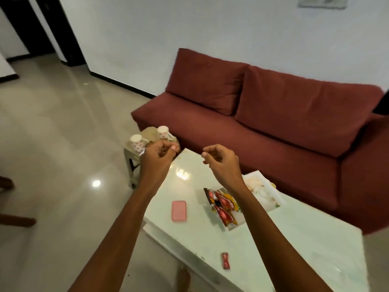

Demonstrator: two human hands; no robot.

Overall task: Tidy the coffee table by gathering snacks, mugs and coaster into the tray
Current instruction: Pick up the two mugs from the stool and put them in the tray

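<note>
Two white mugs with red flowers stand upside down, one to the left and one behind, with a brown flat piece between them, beyond the far end of the white coffee table. My left hand hovers just in front of them with its fingers curled in and nothing visible in it. My right hand floats over the table's far end, loosely curled and empty. Red snack packets lie on a flat white printed tray. One small red packet lies alone near the table's front.
A pink phone lies face down on the table's left side. A dark red sofa runs along the table's far side. The mugs rest on a small low stand. Glossy tiled floor lies to the left.
</note>
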